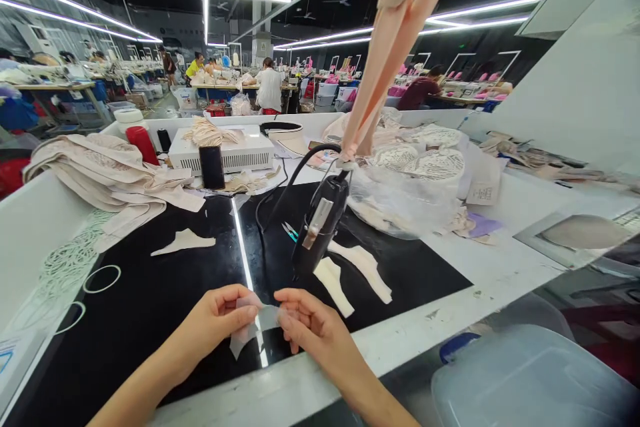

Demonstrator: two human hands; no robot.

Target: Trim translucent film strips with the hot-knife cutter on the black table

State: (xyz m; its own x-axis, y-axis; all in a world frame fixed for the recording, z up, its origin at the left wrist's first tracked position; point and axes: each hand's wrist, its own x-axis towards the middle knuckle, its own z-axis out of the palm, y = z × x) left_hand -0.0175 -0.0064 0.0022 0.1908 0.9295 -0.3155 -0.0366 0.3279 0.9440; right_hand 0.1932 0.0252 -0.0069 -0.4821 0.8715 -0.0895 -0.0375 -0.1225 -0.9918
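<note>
My left hand and my right hand pinch the two ends of a small thin pale fabric piece just above the glossy black work surface, near its front edge. Both hands have their fingers closed on it. Right behind my hands hangs a black hand-held electric tool with a cable, hung from a peach fabric strip from above. Cream cut fabric pieces lie beside the tool. Small blue-handled snips lie left of it.
A pile of beige garments lies at the left, a white machine box behind, a clear plastic bag of lace pieces at the right. White rings lie at the left. A grey plastic bin stands lower right. Other people work at distant tables.
</note>
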